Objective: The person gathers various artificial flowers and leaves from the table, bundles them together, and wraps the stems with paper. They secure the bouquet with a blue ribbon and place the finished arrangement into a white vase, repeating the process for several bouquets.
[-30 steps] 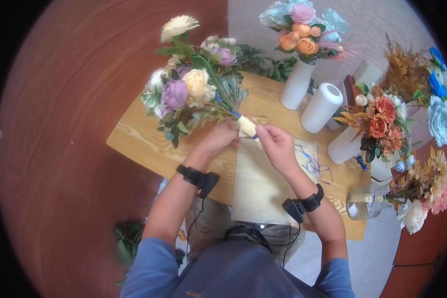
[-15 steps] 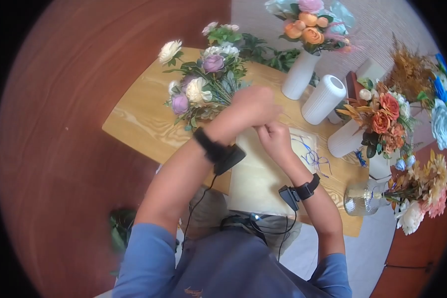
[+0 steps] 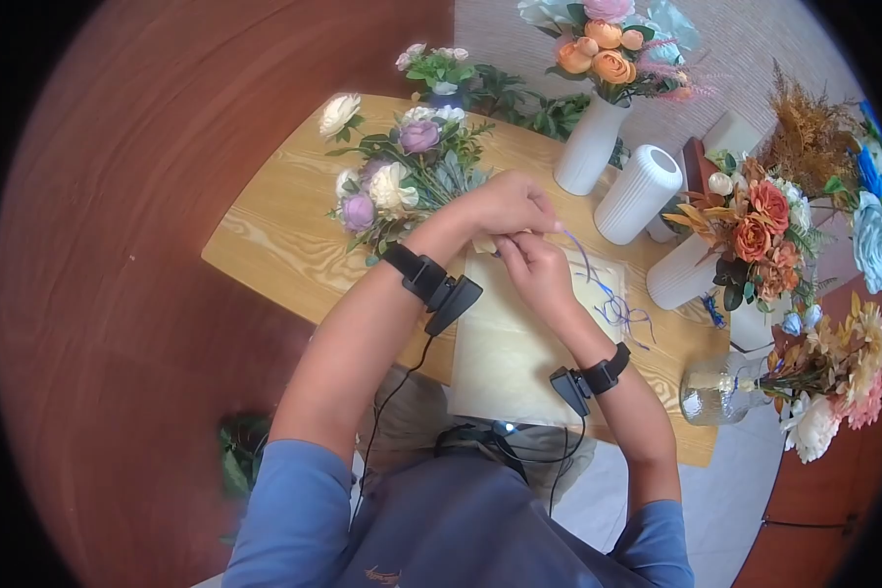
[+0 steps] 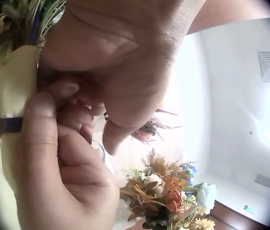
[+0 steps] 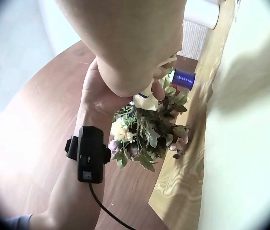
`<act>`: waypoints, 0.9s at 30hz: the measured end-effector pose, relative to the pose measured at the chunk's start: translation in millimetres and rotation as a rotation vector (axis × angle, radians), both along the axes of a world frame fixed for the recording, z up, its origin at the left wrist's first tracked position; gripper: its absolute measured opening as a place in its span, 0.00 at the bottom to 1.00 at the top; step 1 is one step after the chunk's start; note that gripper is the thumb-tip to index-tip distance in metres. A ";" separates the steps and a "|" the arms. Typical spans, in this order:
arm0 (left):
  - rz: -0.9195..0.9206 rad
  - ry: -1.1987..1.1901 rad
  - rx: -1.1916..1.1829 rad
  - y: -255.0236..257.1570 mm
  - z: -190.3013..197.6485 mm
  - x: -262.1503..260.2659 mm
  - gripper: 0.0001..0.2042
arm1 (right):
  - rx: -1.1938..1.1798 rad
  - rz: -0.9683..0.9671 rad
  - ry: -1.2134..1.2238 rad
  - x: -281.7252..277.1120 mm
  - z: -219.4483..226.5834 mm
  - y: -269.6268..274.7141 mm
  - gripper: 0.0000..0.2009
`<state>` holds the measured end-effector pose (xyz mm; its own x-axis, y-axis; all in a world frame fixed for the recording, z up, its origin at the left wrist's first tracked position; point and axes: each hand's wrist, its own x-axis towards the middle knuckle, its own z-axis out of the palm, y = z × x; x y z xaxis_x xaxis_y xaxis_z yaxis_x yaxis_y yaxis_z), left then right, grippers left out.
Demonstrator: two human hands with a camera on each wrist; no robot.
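Note:
The bouquet [image 3: 389, 186] of cream and purple flowers lies low over the table's left part, its stems toward the hands. My right hand [image 3: 544, 279] pinches the pale yellow wrap around the stems; in the left wrist view its thumb presses the wrap [image 4: 15, 79] beside a blue band [image 4: 12, 125]. Crossing above it, my left hand [image 3: 508, 208] has its fingertips together at the end of a thin blue ribbon [image 3: 580, 247], which trails right to a loose tangle. In the left wrist view, the left hand's [image 4: 120, 57] fingers curl beside the right thumb and hide part of the stems.
Pale sheets [image 3: 510, 343] lie at the table's near edge. White vases [image 3: 639, 196], some with flowers, stand at the back right, and a glass vase [image 3: 712, 392] lies at the right. A blue spool [image 5: 184, 79] shows behind the hands in the right wrist view.
My left hand has come from beneath the stems to above the wrap, with its fingertips now at the ribbon. The bouquet has dropped lower, and the right hand still pinches near the wrap.

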<state>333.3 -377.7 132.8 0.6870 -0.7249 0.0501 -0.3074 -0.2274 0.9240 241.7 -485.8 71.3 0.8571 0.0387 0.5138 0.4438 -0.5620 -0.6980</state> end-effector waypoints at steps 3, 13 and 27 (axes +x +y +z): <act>0.122 0.121 0.005 2.1 2.4 -3.1 0.11 | 0.001 0.009 0.003 0.5 -0.4 -1.6 0.09; 0.283 0.242 -0.200 1.4 -0.6 -12.4 0.10 | 0.052 -0.022 0.101 1.0 -4.1 -10.2 0.11; 0.123 0.358 -0.416 19.6 -0.5 -29.1 0.09 | 0.400 0.194 0.225 7.7 -6.3 -21.1 0.22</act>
